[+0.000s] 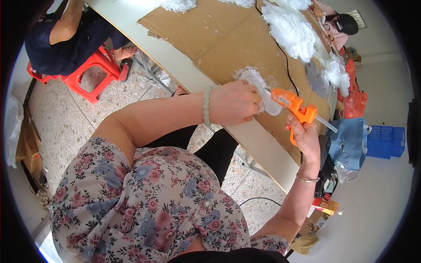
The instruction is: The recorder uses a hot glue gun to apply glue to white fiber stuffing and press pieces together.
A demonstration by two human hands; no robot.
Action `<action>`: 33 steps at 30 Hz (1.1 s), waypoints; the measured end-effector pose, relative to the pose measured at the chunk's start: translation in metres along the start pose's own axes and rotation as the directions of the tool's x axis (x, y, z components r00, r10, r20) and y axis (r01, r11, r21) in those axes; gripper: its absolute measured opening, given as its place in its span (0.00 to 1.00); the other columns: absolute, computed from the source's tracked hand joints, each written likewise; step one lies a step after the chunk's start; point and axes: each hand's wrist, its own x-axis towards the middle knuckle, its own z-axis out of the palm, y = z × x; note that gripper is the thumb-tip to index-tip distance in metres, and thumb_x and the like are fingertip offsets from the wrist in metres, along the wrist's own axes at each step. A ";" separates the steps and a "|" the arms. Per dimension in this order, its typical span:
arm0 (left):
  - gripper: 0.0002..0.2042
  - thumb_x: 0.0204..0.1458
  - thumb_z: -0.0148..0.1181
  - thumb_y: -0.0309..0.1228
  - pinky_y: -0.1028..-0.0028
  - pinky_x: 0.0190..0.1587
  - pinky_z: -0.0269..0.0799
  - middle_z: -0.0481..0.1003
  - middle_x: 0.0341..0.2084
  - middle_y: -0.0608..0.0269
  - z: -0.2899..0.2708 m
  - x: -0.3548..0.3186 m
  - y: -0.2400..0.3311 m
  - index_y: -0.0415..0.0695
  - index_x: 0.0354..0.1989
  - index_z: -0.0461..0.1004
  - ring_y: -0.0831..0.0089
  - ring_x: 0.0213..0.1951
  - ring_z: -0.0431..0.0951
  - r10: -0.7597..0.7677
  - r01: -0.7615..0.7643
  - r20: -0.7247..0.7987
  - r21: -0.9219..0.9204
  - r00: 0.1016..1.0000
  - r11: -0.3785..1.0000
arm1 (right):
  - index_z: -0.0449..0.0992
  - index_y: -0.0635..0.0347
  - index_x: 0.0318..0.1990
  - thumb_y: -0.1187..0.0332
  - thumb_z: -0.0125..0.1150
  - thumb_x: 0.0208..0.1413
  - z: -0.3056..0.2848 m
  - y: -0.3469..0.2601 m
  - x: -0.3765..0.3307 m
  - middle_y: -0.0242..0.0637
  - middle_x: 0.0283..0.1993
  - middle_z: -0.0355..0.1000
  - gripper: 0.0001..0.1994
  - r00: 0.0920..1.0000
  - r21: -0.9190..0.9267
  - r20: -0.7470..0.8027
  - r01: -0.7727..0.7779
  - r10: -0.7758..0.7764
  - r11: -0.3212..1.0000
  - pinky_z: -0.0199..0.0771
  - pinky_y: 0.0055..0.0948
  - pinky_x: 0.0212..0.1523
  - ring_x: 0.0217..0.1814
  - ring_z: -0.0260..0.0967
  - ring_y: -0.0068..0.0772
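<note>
The right hand (305, 138) wraps its fingers fully around one orange glue gun (294, 103), a single pale stick (326, 124) jutting from its rear. The left hand (230, 102) bends its fingers over one white ribbed piece (271, 105) on the cardboard (228, 44); whether they pinch it is hidden. Beyond, one black cord (287, 65) crosses before one large white heap (293, 37); two other people (66, 48) are farther off.

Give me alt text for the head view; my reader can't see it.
The right hand points an orange glue gun at a frayed white piece the left hand touches over brown cardboard. A person sits on a red stool, upper left.
</note>
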 end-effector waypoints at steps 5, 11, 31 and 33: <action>0.14 0.35 0.66 0.32 0.69 0.45 0.68 0.74 0.37 0.67 -0.001 0.001 -0.001 0.42 0.32 0.75 0.68 0.40 0.70 0.017 -0.017 -0.018 0.004 1.000 1.000 | 0.70 0.63 0.42 0.61 0.61 0.55 0.004 0.002 0.005 0.28 0.33 0.68 0.16 0.999 -0.086 0.025 -0.036 0.039 0.996 0.66 0.20 0.30 0.28 0.63 0.19; 0.13 0.36 0.66 0.32 0.69 0.45 0.68 0.73 0.37 0.68 0.000 0.000 0.000 0.43 0.33 0.75 0.69 0.39 0.70 0.022 -0.021 -0.026 0.019 0.999 1.000 | 0.70 0.64 0.41 0.60 0.61 0.54 0.005 0.007 0.010 0.28 0.32 0.68 0.16 1.000 -0.093 0.004 -0.016 0.016 0.996 0.65 0.20 0.28 0.27 0.64 0.19; 0.06 0.38 0.59 0.31 0.71 0.32 0.70 0.72 0.18 0.62 0.002 -0.001 0.001 0.43 0.18 0.72 0.67 0.26 0.74 0.099 -0.084 -0.156 0.104 0.983 0.991 | 0.71 0.64 0.40 0.60 0.61 0.54 0.019 -0.013 0.029 0.28 0.27 0.67 0.15 0.999 -0.145 0.024 0.029 -0.026 0.989 0.62 0.19 0.26 0.26 0.62 0.18; 0.06 0.38 0.59 0.31 0.71 0.31 0.70 0.72 0.18 0.63 0.002 -0.002 0.001 0.43 0.18 0.72 0.67 0.26 0.75 0.099 -0.081 -0.150 0.121 0.984 0.989 | 0.71 0.64 0.40 0.60 0.61 0.54 0.020 -0.016 0.031 0.28 0.27 0.68 0.15 0.998 -0.128 0.032 0.050 -0.046 0.991 0.61 0.19 0.26 0.26 0.63 0.18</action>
